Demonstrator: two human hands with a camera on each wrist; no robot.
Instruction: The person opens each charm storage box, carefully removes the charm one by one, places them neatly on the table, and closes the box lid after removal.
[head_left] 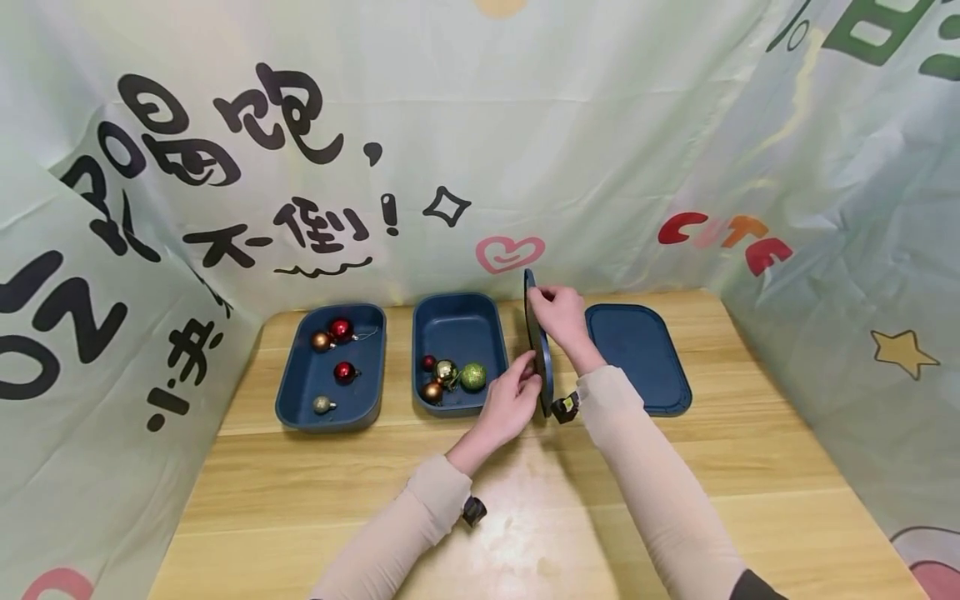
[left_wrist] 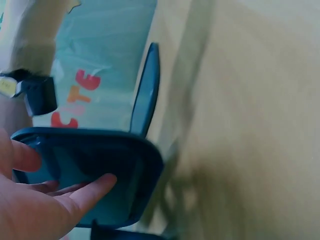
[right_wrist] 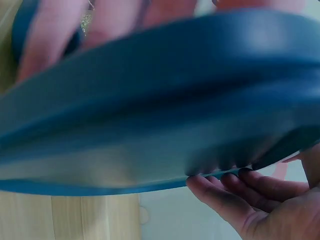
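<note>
A dark blue rounded lid (head_left: 546, 379) stands on its long edge, nearly upright, on the table. My right hand (head_left: 561, 318) holds its upper far edge; in the right wrist view that hand's fingertips (right_wrist: 220, 185) touch the lid, and the thumb is largely hidden. My left hand (head_left: 510, 404) rests against the lid's left face with fairly straight fingers (left_wrist: 95, 192). Just left is a blue box (head_left: 461, 321) holding a green glitter ball (head_left: 473, 377), a gold ball (head_left: 446, 372), a copper ball (head_left: 431, 392) and a small dark red one (head_left: 428, 362).
Farther left, another blue box (head_left: 300, 387) contains several baubles, among them a red ball (head_left: 341, 330) and a pale gold ball (head_left: 322, 404). A second blue lid (head_left: 637, 358) lies flat at the right. Printed cloth (head_left: 600, 167) walls in the wooden table (head_left: 517, 533).
</note>
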